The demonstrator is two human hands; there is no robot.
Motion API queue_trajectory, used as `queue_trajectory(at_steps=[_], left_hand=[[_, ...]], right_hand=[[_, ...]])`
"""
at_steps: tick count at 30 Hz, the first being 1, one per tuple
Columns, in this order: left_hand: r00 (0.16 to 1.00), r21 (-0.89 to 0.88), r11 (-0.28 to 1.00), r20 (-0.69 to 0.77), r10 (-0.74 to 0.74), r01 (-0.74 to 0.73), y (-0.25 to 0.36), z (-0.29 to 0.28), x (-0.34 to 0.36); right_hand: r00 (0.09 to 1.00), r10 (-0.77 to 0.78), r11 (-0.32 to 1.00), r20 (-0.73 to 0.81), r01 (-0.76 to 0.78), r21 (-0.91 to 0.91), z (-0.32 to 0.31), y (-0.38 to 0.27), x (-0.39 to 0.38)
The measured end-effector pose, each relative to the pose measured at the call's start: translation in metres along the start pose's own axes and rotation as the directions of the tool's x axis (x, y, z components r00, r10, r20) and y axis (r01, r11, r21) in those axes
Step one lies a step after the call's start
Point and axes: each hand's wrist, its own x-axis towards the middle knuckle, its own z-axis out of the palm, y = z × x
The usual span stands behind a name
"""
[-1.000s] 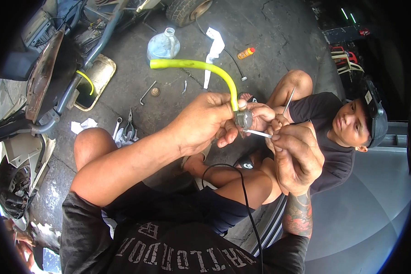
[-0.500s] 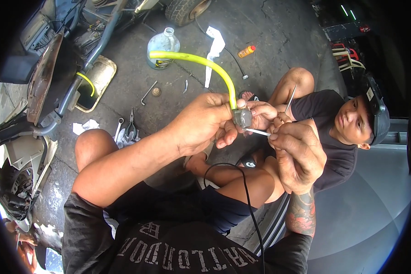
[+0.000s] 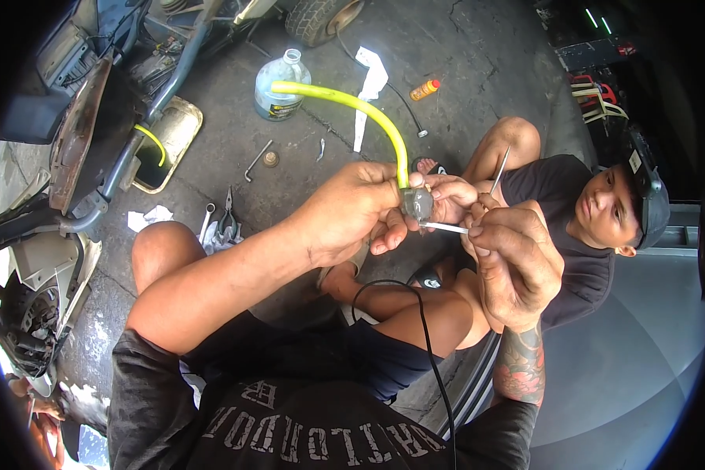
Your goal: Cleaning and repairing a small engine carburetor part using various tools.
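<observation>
My left hand [image 3: 360, 205] is closed around the lower end of a bright yellow-green hose [image 3: 368, 111], which arcs up and to the left. At that end sits a small, greyish, see-through fitting [image 3: 417, 204], by my left fingertips. My right hand [image 3: 518, 262] pinches a thin white stick [image 3: 445, 228] between thumb and fingers. The stick's far tip lies at the fitting's lower edge; whether it touches is too small to tell. Just behind the fitting is a co-worker's hand [image 3: 453, 190], and a slim metal rod [image 3: 501, 168] rises from the co-worker's grasp.
A person [image 3: 556, 196] in a dark shirt and cap sits close on the right. On the floor are a bluish jug [image 3: 283, 90], a small orange bottle [image 3: 424, 90], pliers [image 3: 228, 219], a wrench [image 3: 206, 222] and a drain pan [image 3: 186, 137]. Motorbike parts [image 3: 78, 133] stand left.
The white stick has tilted slightly nearer to level, and my right hand has shifted a little to the right. My left hand keeps its hold on the hose. The whole view has shifted slightly.
</observation>
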Motion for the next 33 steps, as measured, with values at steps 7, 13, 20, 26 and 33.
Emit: queue_trajectory(at_steps=[7, 13, 20, 26, 33], left_hand=[[1.0, 0.014, 1.0, 0.007, -0.008, 0.008, 0.001, 0.0, -0.001], [1.0, 0.042, 0.999, -0.002, -0.013, 0.013, 0.0, 0.001, -0.001], [0.999, 0.034, 0.999, 0.024, -0.027, 0.027, -0.002, 0.0, 0.0], [0.994, 0.078, 0.996, 0.094, -0.054, 0.047, 0.0, -0.005, 0.0], [0.992, 0.142, 0.988, 0.113, 0.05, -0.066, 0.007, -0.003, -0.005]], right_hand=[[1.0, -0.001, 0.998, -0.018, 0.002, 0.066, 0.003, 0.005, 0.003], [1.0, 0.007, 0.996, -0.02, -0.005, 0.086, 0.001, 0.003, 0.002], [0.998, 0.029, 0.993, -0.047, -0.023, 0.114, -0.004, 0.004, -0.003], [0.997, -0.002, 0.985, -0.081, 0.015, 0.17, -0.001, 0.011, -0.005], [0.913, 0.28, 0.923, -0.298, -0.341, -0.178, -0.028, 0.013, -0.03]])
